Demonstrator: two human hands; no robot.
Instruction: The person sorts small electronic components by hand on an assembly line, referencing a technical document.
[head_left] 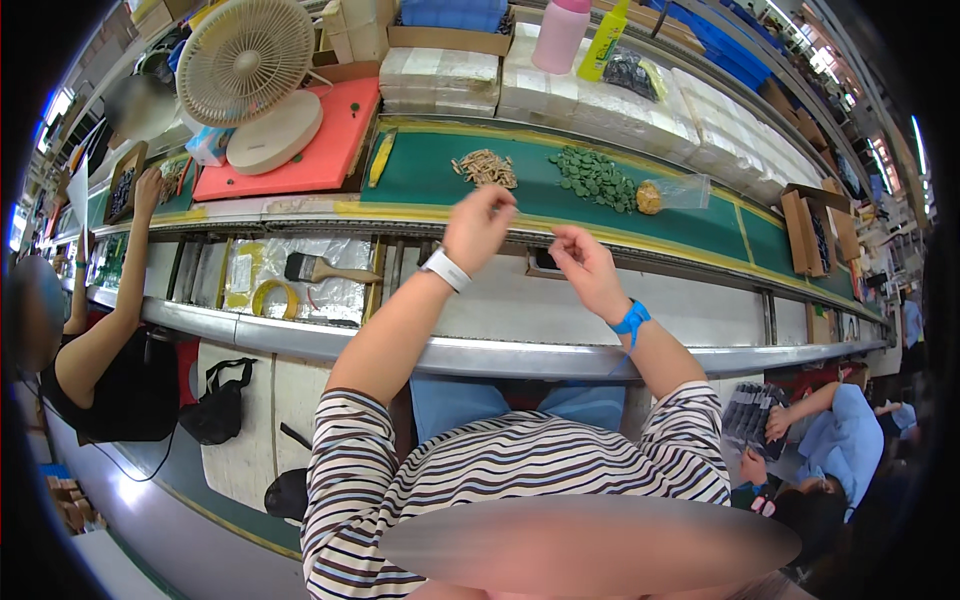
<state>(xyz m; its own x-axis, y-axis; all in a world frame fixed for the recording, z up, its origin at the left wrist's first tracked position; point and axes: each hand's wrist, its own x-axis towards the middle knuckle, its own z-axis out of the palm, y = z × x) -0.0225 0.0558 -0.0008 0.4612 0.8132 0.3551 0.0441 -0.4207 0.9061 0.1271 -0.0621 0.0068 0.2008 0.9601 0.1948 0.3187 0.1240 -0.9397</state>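
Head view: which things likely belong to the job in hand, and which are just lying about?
Likely in the job, being nearest the hands:
heap of small tan pieces, just beyond the left hand
heap of small green pieces, beyond the right hand
gold pieces at a clear plastic bag

Probably just lying about:
fan
pink bottle
yellow-green bottle
paintbrush

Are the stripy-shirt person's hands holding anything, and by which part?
I can't tell: the left hand and right hand are partly curled, but anything pinched is too small to see.
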